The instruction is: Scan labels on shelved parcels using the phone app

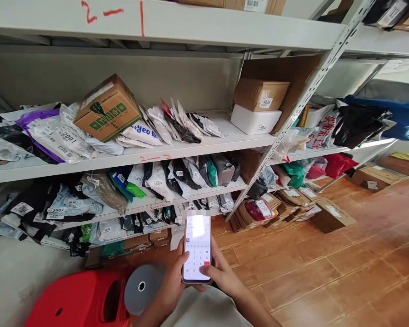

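Both hands hold a smartphone (197, 247) upright at the bottom middle, its lit screen facing me with a number keypad on the lower half. My left hand (172, 277) wraps the phone's left side, the thumb over the keypad's left edge. On the other side, my right hand (221, 270) grips the right edge, its thumb over the lower right of the keypad. Part of the upper screen is washed out and blurred. Beyond the phone, labelled parcel bags (158, 181) stand in rows on a metal shelf (204, 149).
A brown carton (107, 109) lies tilted on the bags. Two boxes, one brown (261, 94) and one white (255, 119), sit stacked by a perforated post (293, 109). A red stool (71, 295) and a grey round object (143, 286) are at lower left. Cartons (330, 213) rest on the floor.
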A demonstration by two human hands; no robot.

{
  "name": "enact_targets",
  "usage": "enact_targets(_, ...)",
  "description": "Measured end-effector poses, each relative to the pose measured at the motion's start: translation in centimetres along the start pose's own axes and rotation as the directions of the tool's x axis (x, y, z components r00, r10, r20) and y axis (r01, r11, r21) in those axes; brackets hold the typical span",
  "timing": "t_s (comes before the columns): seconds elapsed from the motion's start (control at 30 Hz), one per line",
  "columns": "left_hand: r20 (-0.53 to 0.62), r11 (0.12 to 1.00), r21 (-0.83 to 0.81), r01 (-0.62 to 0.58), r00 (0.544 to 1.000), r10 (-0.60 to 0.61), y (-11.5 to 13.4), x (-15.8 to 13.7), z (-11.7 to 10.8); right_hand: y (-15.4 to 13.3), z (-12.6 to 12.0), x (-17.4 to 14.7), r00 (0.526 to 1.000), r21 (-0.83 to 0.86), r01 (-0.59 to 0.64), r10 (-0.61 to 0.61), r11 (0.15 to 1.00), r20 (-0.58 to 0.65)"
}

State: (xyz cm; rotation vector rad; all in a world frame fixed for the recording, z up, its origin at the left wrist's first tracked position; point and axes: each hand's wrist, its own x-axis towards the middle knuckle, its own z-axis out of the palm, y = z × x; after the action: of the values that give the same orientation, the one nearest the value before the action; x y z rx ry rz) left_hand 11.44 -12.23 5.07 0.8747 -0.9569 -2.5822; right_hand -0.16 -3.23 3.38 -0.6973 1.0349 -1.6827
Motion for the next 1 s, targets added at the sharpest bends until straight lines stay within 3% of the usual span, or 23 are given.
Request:
enact_targets(0.27,-0.112,0.990,0.141,-0.013,0.993,0.030,0.2,0.0,0.2,0.2,0.3,0.3,0.996,0.019,-0.025,0.026,1.000,-0.090)
enact_targets(0.53,-0.009,0.999,0.032,-0.007,1.000,0.008,0.2,-0.1,-0.6,0.9,0.0,1.0,0.989,0.040,-0.012,0.018,0.999,-0.145)
enact_targets(0.7,-0.024,1.000,-0.027,0.007,1.000,-0.008,0.5,-0.2,-0.5,1.1,0.3,1.4,0.974,-0.012,-0.032,0.028,0.999,-0.223)
enact_targets(0.9,0.036,0.998,-0.065,-0.014,0.999,0.016,-1.8,0.8,-2.5,2.3,-0.2,0.8,1.000,-0.026,0.028,-0.028,0.999,-0.007)
enact_targets(1.0,0.111,0.999,-0.026,-0.041,0.993,0.043,-1.3,3.0,-3.4,2.7,-0.2,1.4,0.984,-0.015,0.044,-0.046,0.999,-0.173)
